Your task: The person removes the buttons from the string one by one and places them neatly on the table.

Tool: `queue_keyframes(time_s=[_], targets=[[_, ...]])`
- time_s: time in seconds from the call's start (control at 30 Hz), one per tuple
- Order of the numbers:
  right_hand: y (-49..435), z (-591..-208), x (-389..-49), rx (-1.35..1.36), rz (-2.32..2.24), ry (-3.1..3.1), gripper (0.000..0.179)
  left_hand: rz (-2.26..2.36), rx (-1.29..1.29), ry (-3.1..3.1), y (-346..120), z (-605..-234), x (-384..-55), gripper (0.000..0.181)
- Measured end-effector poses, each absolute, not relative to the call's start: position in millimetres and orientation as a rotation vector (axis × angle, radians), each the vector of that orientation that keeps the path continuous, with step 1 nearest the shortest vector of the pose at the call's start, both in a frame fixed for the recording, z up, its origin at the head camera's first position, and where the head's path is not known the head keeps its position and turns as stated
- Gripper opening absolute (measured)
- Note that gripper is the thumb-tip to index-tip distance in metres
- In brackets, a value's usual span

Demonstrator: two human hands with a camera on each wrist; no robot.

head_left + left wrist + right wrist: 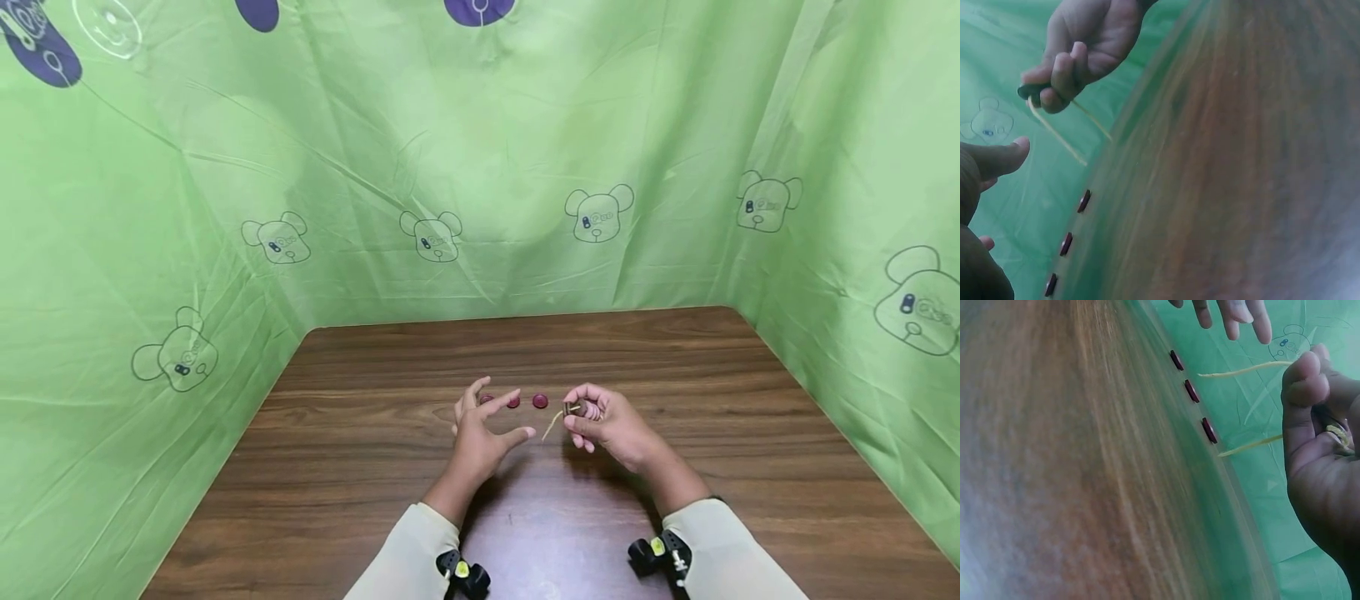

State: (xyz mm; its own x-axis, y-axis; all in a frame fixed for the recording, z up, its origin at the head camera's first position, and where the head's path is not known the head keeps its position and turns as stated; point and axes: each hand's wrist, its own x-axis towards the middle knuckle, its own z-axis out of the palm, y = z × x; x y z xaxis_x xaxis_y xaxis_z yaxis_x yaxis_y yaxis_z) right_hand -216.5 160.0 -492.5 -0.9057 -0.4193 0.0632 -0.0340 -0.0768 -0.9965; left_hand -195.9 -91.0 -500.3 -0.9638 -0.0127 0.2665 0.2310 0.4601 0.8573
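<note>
My right hand (607, 423) pinches a small dark disc (1030, 91) between thumb and fingers, above the table. Yellow string (552, 425) runs from the grip, and two loose lengths of the string (1244, 367) stick out in the right wrist view. A bit more of it shows inside the curled fingers. To the left, my left hand (480, 442) is held with fingers spread and thumb apart, nothing between them. Three dark red discs (540, 401) lie in a row on the table beyond the hands; the left fingers partly cover two in the head view.
The brown wood-grain table (360, 467) reaches back to a green curtain (510, 283) printed with bear faces, which also stands along both sides. A small camera is strapped to each wrist over pale sleeves (412, 554).
</note>
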Motion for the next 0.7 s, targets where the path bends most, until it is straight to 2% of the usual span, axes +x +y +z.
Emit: queue_keyframes(time_s=[0.2,0.43,0.7], targets=[[161,-492,-217,-0.515,-2.047,1.926,0.027,-1.524,-0.246,-2.46,-87,-502,-189,0.054],[160,-490,-215,-0.529,-2.014,1.909,0.04,-1.549,-0.294,-2.4,-86,-503,-186,0.056],[158,-491,-215,-0.514,-1.982,1.943,0.041,-1.491,-0.329,-2.358,-89,-504,-183,0.055]])
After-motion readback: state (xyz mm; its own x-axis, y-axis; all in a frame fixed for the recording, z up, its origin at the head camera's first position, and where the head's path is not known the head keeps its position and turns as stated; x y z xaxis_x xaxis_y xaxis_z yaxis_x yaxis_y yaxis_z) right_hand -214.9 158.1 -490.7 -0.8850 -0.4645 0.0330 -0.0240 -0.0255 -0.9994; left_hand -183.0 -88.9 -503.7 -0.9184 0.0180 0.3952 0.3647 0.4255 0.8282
